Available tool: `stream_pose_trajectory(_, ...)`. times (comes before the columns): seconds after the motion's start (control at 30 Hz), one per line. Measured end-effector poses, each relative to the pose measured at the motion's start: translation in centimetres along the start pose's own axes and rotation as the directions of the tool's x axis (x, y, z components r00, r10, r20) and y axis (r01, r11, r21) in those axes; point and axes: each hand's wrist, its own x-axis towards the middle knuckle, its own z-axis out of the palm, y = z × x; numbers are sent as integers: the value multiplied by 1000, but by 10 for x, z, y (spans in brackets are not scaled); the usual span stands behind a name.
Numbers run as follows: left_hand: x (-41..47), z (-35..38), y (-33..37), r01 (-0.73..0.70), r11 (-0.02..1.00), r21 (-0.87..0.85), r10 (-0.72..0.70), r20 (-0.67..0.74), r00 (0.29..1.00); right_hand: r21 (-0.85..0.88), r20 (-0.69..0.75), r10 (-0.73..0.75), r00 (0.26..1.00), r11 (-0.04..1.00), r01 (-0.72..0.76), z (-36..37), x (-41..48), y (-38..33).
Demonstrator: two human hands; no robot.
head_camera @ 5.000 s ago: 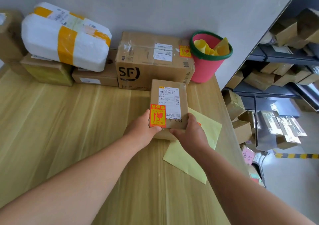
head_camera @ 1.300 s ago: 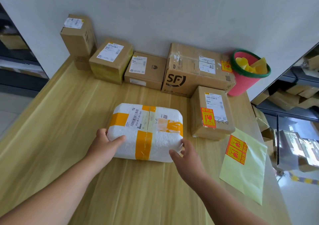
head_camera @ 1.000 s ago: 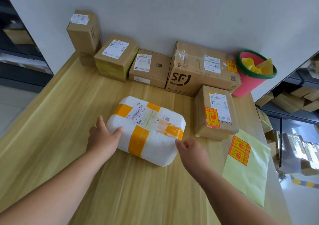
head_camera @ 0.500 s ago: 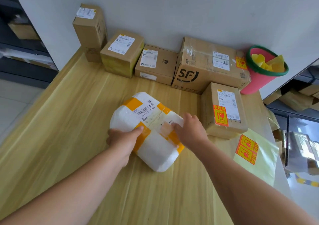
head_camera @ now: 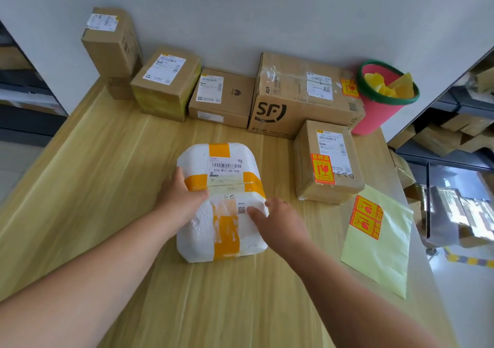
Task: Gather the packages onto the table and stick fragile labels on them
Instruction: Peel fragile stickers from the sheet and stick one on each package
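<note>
A white foam package (head_camera: pixel 222 230) bound with orange tape lies lengthwise on the wooden table (head_camera: pixel 93 187), its barcode label facing up. My left hand (head_camera: pixel 181 195) rests on its left side with the thumb across the tape. My right hand (head_camera: pixel 278 219) lies with relaxed fingers on its right edge. To the right stands a small brown box (head_camera: pixel 327 163) bearing an orange fragile label. A yellow backing sheet (head_camera: pixel 379 243) with two fragile stickers (head_camera: pixel 366 216) lies at the table's right edge. The big SF box (head_camera: pixel 302 93) at the back carries a fragile label too.
Three more brown boxes (head_camera: pixel 165 83) line the wall at the back left. A pink bin (head_camera: pixel 382 99) with yellow scraps stands in the back right corner. Shelves with more parcels (head_camera: pixel 454 134) are beyond the table's right edge.
Both hands have turned the foam package clockwise from crosswise to lengthwise. Before that, the small labelled box was set down at the right.
</note>
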Motion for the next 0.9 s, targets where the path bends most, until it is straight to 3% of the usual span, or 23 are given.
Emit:
stream_pose_trajectory(0.07, -11, 8, 10, -85, 958, 273, 120, -113, 986, 38, -28, 11, 1000, 999, -10, -5, -1, 7)
stream_pose_trajectory(0.13, -26, 20, 26, -249, 845, 473, 335, -106, 936, 61, -76, 15, 997, 998, -11, -10, -4, 16)
stream_pose_trajectory(0.2, -43, 38, 45, -413, 726, 550, 498, -5, 867, 85, -130, 35, 991, 996, -24, -19, -8, 32)
stream_pose_trajectory(0.3, -63, 75, 67, -563, 590, 578, 572, 193, 797, 87, -191, 78, 978, 994, -63, -34, -16, 67)
stream_pose_trajectory(0.57, -104, 193, 91, -735, 398, 548, 448, 583, 677, 106, -281, 285, 916, 958, -265, -65, -39, 189)
stream_pose_trajectory(0.9, -109, 306, 84, -800, 208, 563, 198, 776, 598, 178, -275, 481, 832, 876, -448, -67, -25, 301)
